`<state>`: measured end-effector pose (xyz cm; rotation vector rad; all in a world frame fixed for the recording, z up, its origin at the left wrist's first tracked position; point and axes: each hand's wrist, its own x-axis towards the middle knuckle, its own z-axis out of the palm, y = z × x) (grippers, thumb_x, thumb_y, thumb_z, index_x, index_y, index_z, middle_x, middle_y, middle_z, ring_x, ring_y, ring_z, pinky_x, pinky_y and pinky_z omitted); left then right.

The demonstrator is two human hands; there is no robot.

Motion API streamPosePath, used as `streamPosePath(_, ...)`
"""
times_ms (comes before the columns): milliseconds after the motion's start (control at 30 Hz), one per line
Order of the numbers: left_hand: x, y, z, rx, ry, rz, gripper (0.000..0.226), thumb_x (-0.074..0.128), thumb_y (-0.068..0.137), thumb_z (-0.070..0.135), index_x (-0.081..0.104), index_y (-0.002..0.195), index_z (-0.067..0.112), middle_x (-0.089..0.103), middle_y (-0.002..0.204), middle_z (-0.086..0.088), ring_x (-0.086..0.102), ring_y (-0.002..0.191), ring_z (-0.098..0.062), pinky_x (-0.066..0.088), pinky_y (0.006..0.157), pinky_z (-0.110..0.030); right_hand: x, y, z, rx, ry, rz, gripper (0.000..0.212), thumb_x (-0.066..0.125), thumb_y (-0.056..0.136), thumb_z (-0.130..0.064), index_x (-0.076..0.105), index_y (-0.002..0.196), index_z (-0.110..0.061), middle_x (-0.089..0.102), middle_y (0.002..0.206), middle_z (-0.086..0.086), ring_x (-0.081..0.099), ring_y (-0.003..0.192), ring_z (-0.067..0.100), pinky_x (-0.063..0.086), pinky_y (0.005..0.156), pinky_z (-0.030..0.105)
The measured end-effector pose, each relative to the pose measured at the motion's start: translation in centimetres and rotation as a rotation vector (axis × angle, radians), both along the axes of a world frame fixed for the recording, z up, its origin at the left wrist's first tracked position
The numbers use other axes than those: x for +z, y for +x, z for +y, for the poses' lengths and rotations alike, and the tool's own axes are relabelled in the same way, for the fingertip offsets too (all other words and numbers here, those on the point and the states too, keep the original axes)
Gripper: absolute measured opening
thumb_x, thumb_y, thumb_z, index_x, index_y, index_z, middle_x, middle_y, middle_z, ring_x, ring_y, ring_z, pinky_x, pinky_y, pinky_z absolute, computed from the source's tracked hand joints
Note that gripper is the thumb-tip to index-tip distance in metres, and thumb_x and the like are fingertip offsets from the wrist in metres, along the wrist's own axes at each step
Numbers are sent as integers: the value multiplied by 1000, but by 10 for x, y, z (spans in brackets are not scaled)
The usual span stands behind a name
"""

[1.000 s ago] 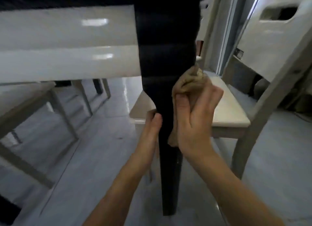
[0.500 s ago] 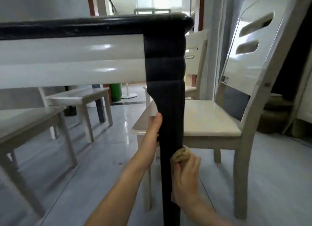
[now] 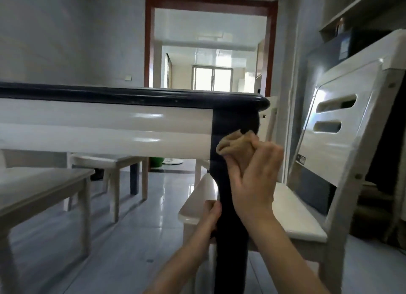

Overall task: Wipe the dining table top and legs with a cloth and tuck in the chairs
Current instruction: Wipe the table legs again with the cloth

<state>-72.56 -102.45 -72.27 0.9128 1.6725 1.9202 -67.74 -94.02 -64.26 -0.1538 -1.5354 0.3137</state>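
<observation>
Right hand (image 3: 252,179): fingers curled round a bunched tan cloth (image 3: 232,144), which is pressed against the upper part of the dark counter leg (image 3: 228,249), just under the corner of the counter (image 3: 131,96). Part of the cloth sticks out up and to the left of the fist, against the near face of the leg.

Left hand (image 3: 212,216): lower down on the same leg, at its left edge, with the thumb lying up along the leg. Its fingers go round behind the leg and are hidden, so it reads as a grip on the leg. Both forearms come up from the bottom edge of the view.

Counter: dark rounded top edge, glossy white apron below it, and the dark leg at the right corner. The view is low, about level with the apron.

Chairs:
- White chair (image 3: 342,140) to the right, just behind the leg. Its seat is pulled out from the counter and its slotted back leans toward the right edge.
- White chair (image 3: 44,183) on the left, with its seat under the apron line.
- A third white chair (image 3: 109,162) sits further back.

Glossy grey tile floor (image 3: 131,238). A brown-framed doorway (image 3: 211,5) behind the counter leads to a bright room. Something green (image 3: 156,162) is on the floor beyond; I can't tell what it is.
</observation>
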Motion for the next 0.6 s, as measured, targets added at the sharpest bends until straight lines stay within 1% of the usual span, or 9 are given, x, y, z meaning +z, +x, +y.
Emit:
streamPosePath(100,17,-6,12,118,-74,-47,45,38,98,40,52,126,8,62,120,-15,59,109,-27,49,82,-30,-65,6,13,84,56,-91,45,53,86,-39,48,117,-7,44,113,11,39,100,11,33,89,7)
streamPosePath(133,20,-12,19,152,-119,-55,42,32,103,27,46,131,0,54,130,-22,52,119,-33,45,93,-35,-81,10,19,140,40,-89,40,53,88,-39,49,112,-8,43,110,7,39,97,7,35,89,9)
streamPosePath(200,24,-21,26,191,-150,-49,41,27,104,18,42,132,-8,47,135,-28,45,127,-37,37,103,-38,-86,16,30,207,-80,-54,43,45,93,-53,48,102,-11,38,102,-3,40,94,3,39,82,16)
streamPosePath(300,23,-25,40,279,-194,-99,31,30,103,18,53,114,-1,57,115,-21,49,120,-32,40,98,-35,-43,17,31,224,-268,32,46,41,85,-62,41,102,-19,34,103,-3,41,90,7,39,78,20)
streamPosePath(367,17,-33,46,272,-141,-131,31,32,103,18,52,118,-1,57,116,-19,52,118,-32,42,100,-36,-7,12,9,201,-155,55,44,48,86,-56,41,109,-19,36,109,-1,42,96,8,41,81,20)
streamPosePath(433,13,-34,43,244,-134,-111,20,36,102,19,53,100,9,55,95,-8,57,92,-23,46,80,-28,16,1,-21,38,48,7,44,58,86,-47,42,113,-16,39,111,5,41,98,15,39,82,23)
streamPosePath(500,11,-33,39,229,-118,-167,24,39,102,21,42,78,18,45,78,-1,45,69,-10,40,60,-19,19,-10,-33,-188,251,-43,45,66,82,-38,42,114,-18,37,113,7,38,98,20,41,83,29)
streamPosePath(533,11,-33,38,224,-129,-150,27,37,102,20,37,75,21,45,79,0,44,69,-7,40,58,-15,16,-12,-30,-214,258,-45,46,69,80,-34,43,115,-19,35,114,6,38,99,20,42,83,29)
streamPosePath(600,10,-30,37,217,-117,-125,25,33,103,26,38,78,23,51,90,-1,52,80,-12,43,68,-20,3,-7,-15,-146,139,5,45,73,80,-27,46,116,-19,37,116,5,39,104,20,41,86,24)
